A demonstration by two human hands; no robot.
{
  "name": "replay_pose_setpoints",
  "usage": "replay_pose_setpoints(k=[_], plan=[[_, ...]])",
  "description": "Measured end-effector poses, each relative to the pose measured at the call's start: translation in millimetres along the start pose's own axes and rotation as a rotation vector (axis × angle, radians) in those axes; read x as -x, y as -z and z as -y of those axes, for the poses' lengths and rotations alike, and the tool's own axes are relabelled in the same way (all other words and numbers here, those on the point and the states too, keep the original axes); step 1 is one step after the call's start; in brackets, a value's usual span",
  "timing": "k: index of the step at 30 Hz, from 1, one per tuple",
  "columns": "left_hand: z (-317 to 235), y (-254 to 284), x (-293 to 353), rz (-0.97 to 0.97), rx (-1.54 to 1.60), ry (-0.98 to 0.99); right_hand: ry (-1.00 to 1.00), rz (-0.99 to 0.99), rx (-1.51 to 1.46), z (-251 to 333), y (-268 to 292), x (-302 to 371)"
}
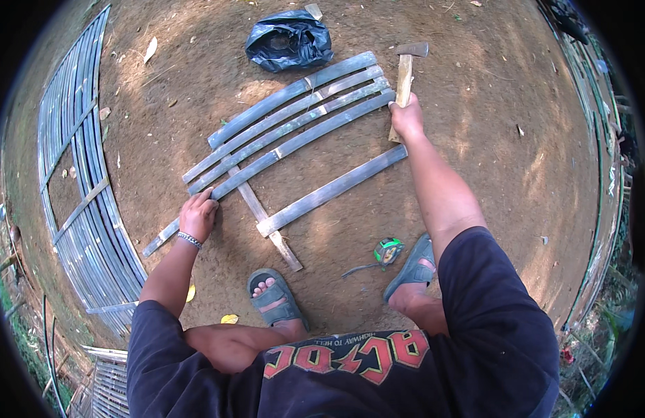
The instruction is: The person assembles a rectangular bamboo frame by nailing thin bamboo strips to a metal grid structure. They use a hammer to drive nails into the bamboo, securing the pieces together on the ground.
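Note:
My right hand (407,118) grips the pale wooden handle of a hatchet (404,73), its dark metal head pointing away from me. Beside that hand lie the right ends of several split bamboo slats in a slanting row. My left hand (198,214) is closed on the nearest slat of this row, a grey bamboo slat (294,144) that seems to run on past my fingers to the lower left. Closer to me, a separate bamboo slat (333,189) rests across a short crosspiece (249,198). My left fingertips are partly hidden.
A black plastic bag (289,40) sits beyond the slats. A green and black tape measure (388,251) lies by my right sandal (414,270). Along the left stands a long bamboo slat panel (72,167) with crosspieces. Dry leaves dot the dirt ground (489,174).

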State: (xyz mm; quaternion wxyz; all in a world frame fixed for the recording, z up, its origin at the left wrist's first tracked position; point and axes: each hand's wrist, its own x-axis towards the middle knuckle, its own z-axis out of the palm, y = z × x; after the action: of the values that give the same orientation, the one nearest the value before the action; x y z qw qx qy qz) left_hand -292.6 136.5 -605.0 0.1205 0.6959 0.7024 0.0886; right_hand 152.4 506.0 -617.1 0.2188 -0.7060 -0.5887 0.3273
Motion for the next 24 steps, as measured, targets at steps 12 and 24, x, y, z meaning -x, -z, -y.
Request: replay_pose_setpoints(k=[12, 24], plan=[[-1, 3, -2, 0.034, 0.022, 0.043, -0.107, -0.155, 0.127, 19, -18, 9], [-36, 29, -39, -0.123, 0.206, -0.111, -0.08, -0.182, 0.041, 10, -20, 8]])
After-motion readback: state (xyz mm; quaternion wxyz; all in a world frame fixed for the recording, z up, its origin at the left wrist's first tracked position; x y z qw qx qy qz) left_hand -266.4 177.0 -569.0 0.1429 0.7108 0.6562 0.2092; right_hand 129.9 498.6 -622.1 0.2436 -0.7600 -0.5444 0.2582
